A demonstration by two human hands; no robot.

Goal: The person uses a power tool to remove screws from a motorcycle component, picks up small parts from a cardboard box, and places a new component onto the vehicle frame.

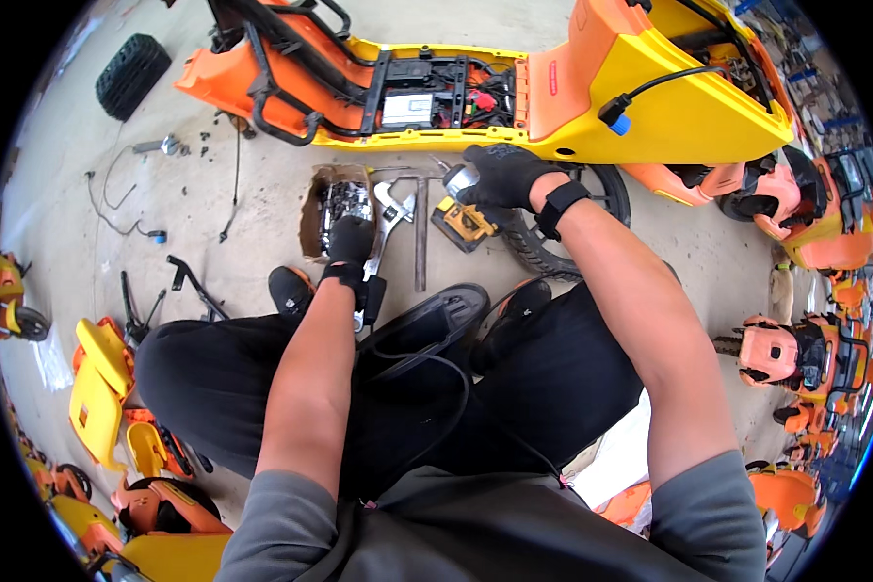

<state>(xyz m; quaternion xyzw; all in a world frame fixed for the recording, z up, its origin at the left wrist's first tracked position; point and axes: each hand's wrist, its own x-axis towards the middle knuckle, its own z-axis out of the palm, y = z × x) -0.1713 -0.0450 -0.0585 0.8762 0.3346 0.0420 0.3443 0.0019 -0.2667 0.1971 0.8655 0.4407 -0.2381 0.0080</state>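
My left hand (350, 239), in a black glove, reaches into a torn cardboard box (312, 218). Its fingers are down among small metal fasteners (342, 201) and hidden from sight. A black-gloved right hand (509, 176), my own, is closed around a power drill (460, 181) with a silver front and a yellow base (464, 225). The drill's bit points up and left, toward the yellow and orange scooter body (689, 116). Between the two hands lie an adjustable wrench (395, 209) and a T-handle wrench (420, 238).
The scooter's uncovered bay (427, 97) shows wiring and a silver box. A wheel (611, 189) lies right of the drill. Before my legs rests a long black plastic part (436, 315). Cables (233, 184) and brackets (192, 281) lie left; orange vehicles (795, 354) line the right.
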